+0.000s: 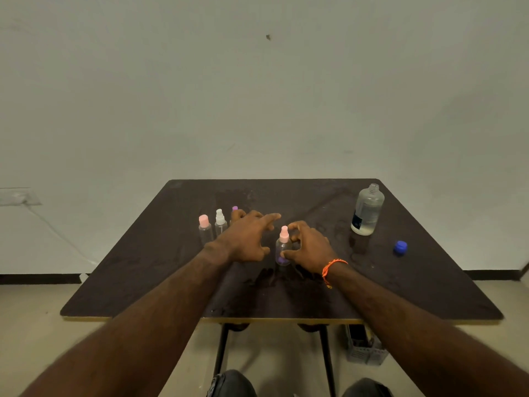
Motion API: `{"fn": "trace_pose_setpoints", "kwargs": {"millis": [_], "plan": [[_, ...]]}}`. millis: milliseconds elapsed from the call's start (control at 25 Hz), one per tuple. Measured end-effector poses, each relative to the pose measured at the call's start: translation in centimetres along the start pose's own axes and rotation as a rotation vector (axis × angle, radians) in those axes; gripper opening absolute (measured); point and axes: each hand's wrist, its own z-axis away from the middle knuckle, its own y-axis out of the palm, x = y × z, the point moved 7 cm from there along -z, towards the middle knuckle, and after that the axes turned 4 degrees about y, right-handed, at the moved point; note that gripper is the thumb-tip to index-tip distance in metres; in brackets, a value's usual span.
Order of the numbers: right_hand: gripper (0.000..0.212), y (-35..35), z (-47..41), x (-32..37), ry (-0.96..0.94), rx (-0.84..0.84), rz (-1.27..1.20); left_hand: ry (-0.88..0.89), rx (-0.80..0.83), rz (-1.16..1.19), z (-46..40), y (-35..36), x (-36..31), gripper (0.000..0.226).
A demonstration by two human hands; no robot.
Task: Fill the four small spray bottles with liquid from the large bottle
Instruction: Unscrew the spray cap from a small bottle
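A small clear spray bottle (pixel 283 245) with a pink nozzle stands mid-table. My right hand (pixel 310 247) curls around its right side, thumb and forefinger touching the bottle. A purple piece (pixel 282 260) shows at its base by my thumb. My left hand (pixel 246 236) hovers just left of it with fingers spread, holding nothing. Behind my left hand stand a pink-capped bottle (pixel 204 229), a white-nozzle bottle (pixel 220 222) and a purple-topped bottle (pixel 235 209), the last mostly hidden. The large clear bottle (pixel 367 210) stands uncapped at the right rear, partly full.
A blue cap (pixel 400 247) lies on the dark table (pixel 143 270) near its right edge, in front of the large bottle. Wet patches mark the tabletop. A grey crate (pixel 365 349) sits on the floor under the right side. A pale wall rises behind.
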Motion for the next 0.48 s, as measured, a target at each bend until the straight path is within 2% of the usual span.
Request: {"fn": "trace_pose_setpoints", "kwargs": {"millis": [160,360,480], "plan": [[0.055,-0.4,1.7,-0.2,-0.008,-0.001,-0.024,-0.06,-0.022,0.104,1.3,2.7,-2.0,0.096],[0.038,-0.3,2.3,0.3,-0.015,-0.01,-0.09,-0.174,-0.202,0.397,1.7,5.6,-1.5,0.069],[0.03,-0.8,2.4,0.1,-0.027,0.021,-0.172,-0.234,-0.22,0.45,1.4,6.6,-0.8,0.061]]}}
